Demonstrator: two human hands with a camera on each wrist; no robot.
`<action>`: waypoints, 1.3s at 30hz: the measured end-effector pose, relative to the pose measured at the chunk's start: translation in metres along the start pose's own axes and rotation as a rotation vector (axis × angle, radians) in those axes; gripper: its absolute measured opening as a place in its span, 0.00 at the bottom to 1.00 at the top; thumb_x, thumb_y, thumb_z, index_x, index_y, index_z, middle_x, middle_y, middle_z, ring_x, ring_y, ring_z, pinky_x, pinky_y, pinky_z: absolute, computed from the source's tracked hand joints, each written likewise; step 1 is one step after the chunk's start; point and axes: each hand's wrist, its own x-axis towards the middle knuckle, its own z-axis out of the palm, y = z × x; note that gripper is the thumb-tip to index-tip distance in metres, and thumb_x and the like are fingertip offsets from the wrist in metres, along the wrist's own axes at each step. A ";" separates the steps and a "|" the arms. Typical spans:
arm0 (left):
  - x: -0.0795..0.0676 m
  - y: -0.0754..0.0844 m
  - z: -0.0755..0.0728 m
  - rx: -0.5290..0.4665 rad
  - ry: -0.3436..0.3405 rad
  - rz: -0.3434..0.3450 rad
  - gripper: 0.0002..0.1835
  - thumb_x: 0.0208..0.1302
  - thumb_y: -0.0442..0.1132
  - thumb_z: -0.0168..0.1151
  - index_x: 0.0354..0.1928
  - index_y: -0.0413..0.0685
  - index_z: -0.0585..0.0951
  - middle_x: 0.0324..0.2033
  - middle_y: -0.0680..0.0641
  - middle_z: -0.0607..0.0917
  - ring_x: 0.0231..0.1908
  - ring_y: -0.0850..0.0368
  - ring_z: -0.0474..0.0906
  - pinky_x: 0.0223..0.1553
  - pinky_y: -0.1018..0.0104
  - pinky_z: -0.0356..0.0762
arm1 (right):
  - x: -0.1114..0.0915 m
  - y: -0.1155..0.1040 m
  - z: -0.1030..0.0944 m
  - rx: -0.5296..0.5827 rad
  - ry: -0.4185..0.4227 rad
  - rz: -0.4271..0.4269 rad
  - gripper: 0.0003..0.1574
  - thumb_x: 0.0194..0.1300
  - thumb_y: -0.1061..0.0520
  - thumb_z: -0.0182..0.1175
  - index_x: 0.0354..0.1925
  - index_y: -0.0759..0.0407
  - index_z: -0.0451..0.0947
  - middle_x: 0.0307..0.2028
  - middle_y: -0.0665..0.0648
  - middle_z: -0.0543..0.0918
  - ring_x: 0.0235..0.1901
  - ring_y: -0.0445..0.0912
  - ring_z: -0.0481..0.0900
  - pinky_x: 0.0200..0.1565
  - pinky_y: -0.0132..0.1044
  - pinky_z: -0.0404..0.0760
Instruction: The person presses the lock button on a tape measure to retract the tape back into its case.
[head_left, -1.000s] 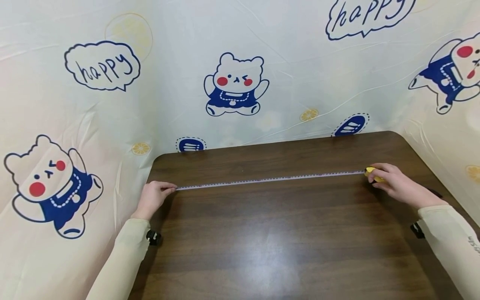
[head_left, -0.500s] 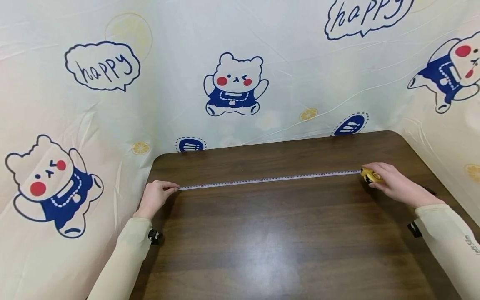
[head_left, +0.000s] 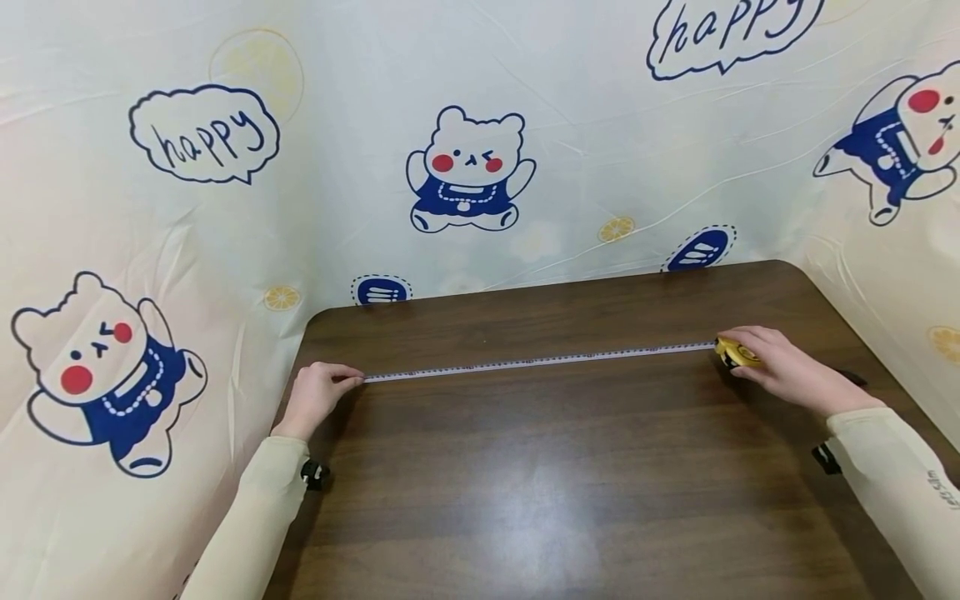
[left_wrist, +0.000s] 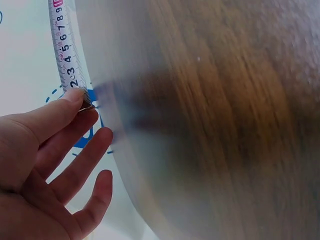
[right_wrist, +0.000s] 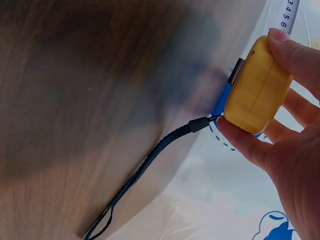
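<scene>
A yellow tape measure (head_left: 738, 352) is gripped in my right hand (head_left: 791, 375) over the right part of the table. Its white blade (head_left: 540, 362) runs out straight across to my left hand (head_left: 315, 398), which pinches the blade's end between thumb and forefinger. In the left wrist view the printed numbers on the blade (left_wrist: 64, 40) start near the thumb, while the other fingers are spread below. The right wrist view has the yellow case (right_wrist: 260, 82) between thumb and fingers, with a black wrist strap (right_wrist: 150, 157) hanging from it.
A brown wooden table (head_left: 525, 483) with rounded corners lies below both hands. Behind it and at both sides hangs a pale curtain (head_left: 585, 150) printed with bears and the word happy.
My right hand and the tape measure case have moved left, and my left hand has shifted slightly right. The visible blade is shorter. The case has turned to show more of its side.
</scene>
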 end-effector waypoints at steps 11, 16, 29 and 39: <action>-0.001 0.002 0.003 0.006 -0.007 -0.020 0.06 0.66 0.38 0.73 0.40 0.44 0.93 0.39 0.42 0.92 0.45 0.40 0.87 0.50 0.41 0.81 | 0.002 -0.005 -0.002 -0.007 -0.011 0.006 0.37 0.53 0.73 0.75 0.60 0.72 0.74 0.54 0.72 0.80 0.52 0.67 0.75 0.50 0.64 0.73; -0.002 0.002 0.003 0.005 -0.025 -0.017 0.06 0.66 0.40 0.73 0.40 0.46 0.93 0.40 0.43 0.92 0.44 0.41 0.87 0.50 0.41 0.81 | 0.002 -0.007 -0.002 -0.003 -0.008 0.001 0.37 0.53 0.73 0.75 0.60 0.72 0.74 0.54 0.72 0.80 0.53 0.67 0.75 0.50 0.64 0.73; -0.003 0.008 0.003 0.018 -0.065 0.022 0.05 0.67 0.35 0.72 0.43 0.47 0.93 0.43 0.42 0.91 0.47 0.40 0.87 0.52 0.38 0.80 | 0.006 -0.009 0.003 -0.004 0.000 -0.022 0.37 0.52 0.73 0.76 0.61 0.72 0.75 0.54 0.72 0.80 0.52 0.67 0.76 0.50 0.63 0.73; -0.002 0.007 0.003 0.019 -0.054 0.016 0.06 0.68 0.36 0.71 0.44 0.48 0.92 0.45 0.41 0.91 0.47 0.41 0.86 0.52 0.38 0.81 | 0.007 -0.012 0.008 0.006 -0.021 -0.014 0.36 0.54 0.70 0.76 0.61 0.71 0.76 0.54 0.70 0.81 0.53 0.65 0.76 0.51 0.62 0.73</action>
